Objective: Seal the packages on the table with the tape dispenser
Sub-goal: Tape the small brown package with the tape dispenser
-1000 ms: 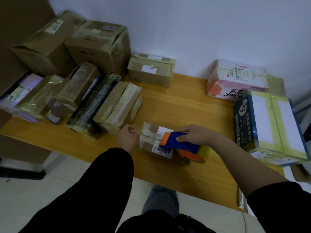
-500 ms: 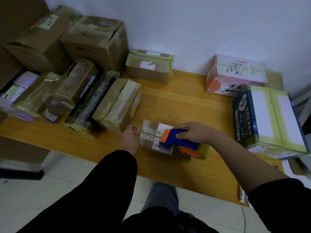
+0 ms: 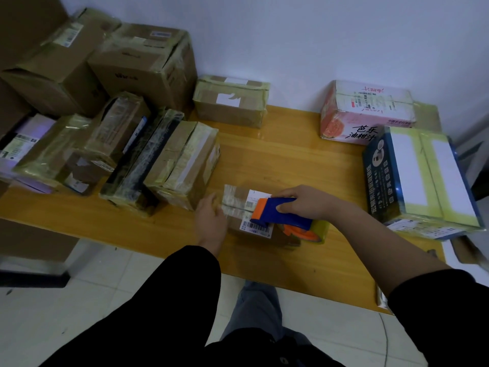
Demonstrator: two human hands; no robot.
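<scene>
**One small parcel under the tape, most of the rest already wrapped**

The right hand [image 3: 304,205] grips the blue and orange tape dispenser [image 3: 275,214], fingers curled round its handle. The dispenser's front end rests on top of the small brown parcel [image 3: 235,198], and its tape roll [image 3: 316,234] hangs off the parcel's right end. The left hand [image 3: 211,218] lies against the parcel's left end. Its fingers look fairly straight, pressing rather than clutching, and it holds nothing. The parcel sits near the front edge of the table [image 3: 277,160], directly in front of the person.

Clear tape shines across the parcel's left part beside the white label, so I judge this strip to be partly laid and not yet cut.

Further out, the work looks largely done. The leaning row of boxes [image 3: 182,160] on the left is glossy with tape, as is the brown box [image 3: 230,102] against the wall. On the right, the pink carton [image 3: 365,109] and the big blue box [image 3: 418,176] carry yellowish bands. Whether the two large cartons [image 3: 137,64] at the back left are fully sealed I cannot tell.

The table is bare yellow wood with a slight sheen and stands against a plain white wall [image 3: 330,35]. Pale floor tiles [image 3: 79,308] show below, in dim light.
</scene>
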